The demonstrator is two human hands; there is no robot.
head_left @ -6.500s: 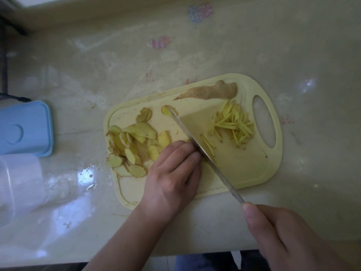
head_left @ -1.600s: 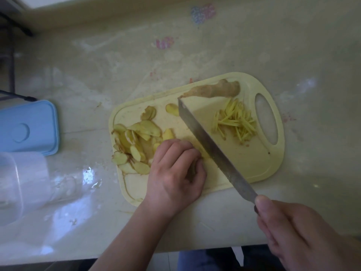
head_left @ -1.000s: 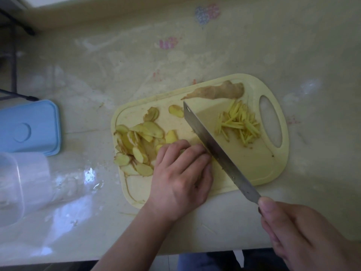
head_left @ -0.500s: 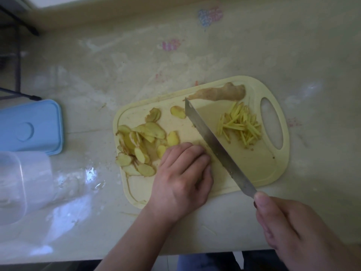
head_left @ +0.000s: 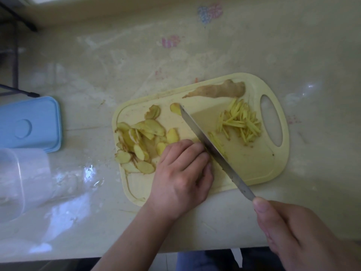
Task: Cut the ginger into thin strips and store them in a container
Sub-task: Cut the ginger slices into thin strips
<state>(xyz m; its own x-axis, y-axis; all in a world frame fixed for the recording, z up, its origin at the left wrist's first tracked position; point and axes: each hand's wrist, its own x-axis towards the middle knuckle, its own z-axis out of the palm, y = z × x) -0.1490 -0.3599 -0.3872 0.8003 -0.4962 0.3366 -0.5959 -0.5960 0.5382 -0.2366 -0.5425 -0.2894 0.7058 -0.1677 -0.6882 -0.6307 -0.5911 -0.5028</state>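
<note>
A pale yellow cutting board [head_left: 252,169] lies on the counter. A pile of ginger slices [head_left: 139,141] covers its left part, thin ginger strips [head_left: 241,123] lie near the handle hole, and a ginger peel piece [head_left: 216,90] rests along the far edge. My left hand [head_left: 181,177] sits on the board with fingers curled, pressing down slices that it hides. My right hand [head_left: 300,235] grips the handle of a knife [head_left: 213,149], whose blade lies edge-down on the board right against my left fingertips. A few fresh strips [head_left: 215,140] lie just right of the blade.
A clear plastic container [head_left: 21,180] lies at the left edge of the counter, with a blue lid [head_left: 29,124] just behind it. The counter's front edge runs close below my hands.
The knife has kept chopping beside my left fingers, and the blade is now down on the board. A few new strips lie to its right. The view has shifted slightly.
</note>
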